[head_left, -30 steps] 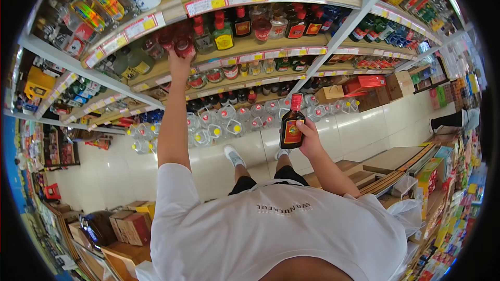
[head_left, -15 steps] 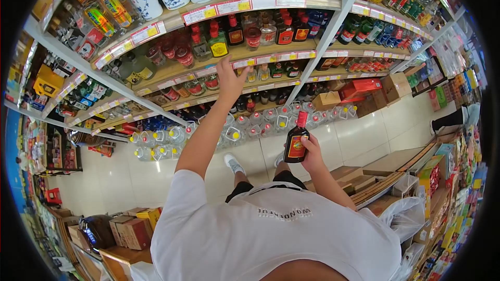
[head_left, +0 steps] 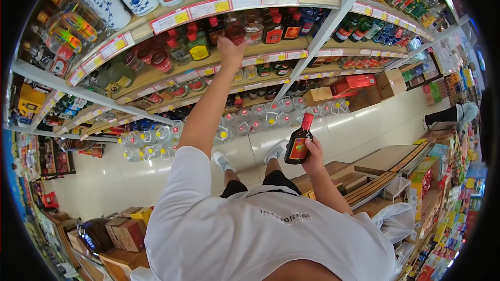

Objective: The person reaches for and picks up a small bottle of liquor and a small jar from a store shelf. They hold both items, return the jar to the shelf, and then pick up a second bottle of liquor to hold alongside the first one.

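My left hand [head_left: 230, 53] reaches into the middle shelf, its fingers and thumb around the lower sides of a small red-lidded glass jar [head_left: 236, 34]. That jar stands among liquor bottles, with a yellow-labelled red-capped bottle [head_left: 198, 48] to its left and a clear bottle with a white-and-red label [head_left: 253, 32] to its right. In front of my body, my right hand [head_left: 313, 157] grips a dark flat liquor bottle [head_left: 297, 145] with a red cap and a red label, held nearly upright and slightly tilted.
The shelf's price-tag edge [head_left: 268, 58] runs below my left wrist. Large clear jugs [head_left: 243, 128] line the floor under the shelves. A red box [head_left: 354, 85] sits to the right. Cardboard boxes [head_left: 333, 174] are behind my right arm, and a person's leg [head_left: 442, 117] shows at far right.
My left hand has moved from the shelf edge up and in, and its fingers have closed around the red-lidded jar. The view has shifted slightly. My right hand keeps the dark bottle.
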The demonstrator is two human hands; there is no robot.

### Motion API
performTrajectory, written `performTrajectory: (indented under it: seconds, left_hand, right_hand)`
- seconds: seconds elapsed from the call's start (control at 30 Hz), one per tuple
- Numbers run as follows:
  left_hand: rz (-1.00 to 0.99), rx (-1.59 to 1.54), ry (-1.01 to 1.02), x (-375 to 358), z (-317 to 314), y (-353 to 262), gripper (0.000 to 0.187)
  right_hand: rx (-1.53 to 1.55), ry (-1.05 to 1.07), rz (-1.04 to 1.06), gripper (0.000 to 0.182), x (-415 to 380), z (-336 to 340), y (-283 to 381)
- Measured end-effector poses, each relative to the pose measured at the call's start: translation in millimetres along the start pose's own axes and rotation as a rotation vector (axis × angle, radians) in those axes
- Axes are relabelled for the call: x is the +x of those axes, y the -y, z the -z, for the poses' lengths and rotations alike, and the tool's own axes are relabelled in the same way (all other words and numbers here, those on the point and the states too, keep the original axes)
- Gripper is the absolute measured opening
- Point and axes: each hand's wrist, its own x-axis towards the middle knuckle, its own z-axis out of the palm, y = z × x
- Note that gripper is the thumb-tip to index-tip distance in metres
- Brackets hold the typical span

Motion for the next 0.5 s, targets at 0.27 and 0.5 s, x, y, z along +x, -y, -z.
performTrajectory:
  seconds: [0.27, 0.5]
  left_hand:
    - [-0.016, -0.317, 0.018, -29, 42, -31, 0.066]
    - [0.184, -0.889, 0.214, -146, 169, -66, 0.054]
  right_hand:
    - [-0.051, -0.045, 0.052, 0.037, -14, 9, 10]
    - [-0.136, -0.002, 0.128, 0.035, 6, 0, 11]
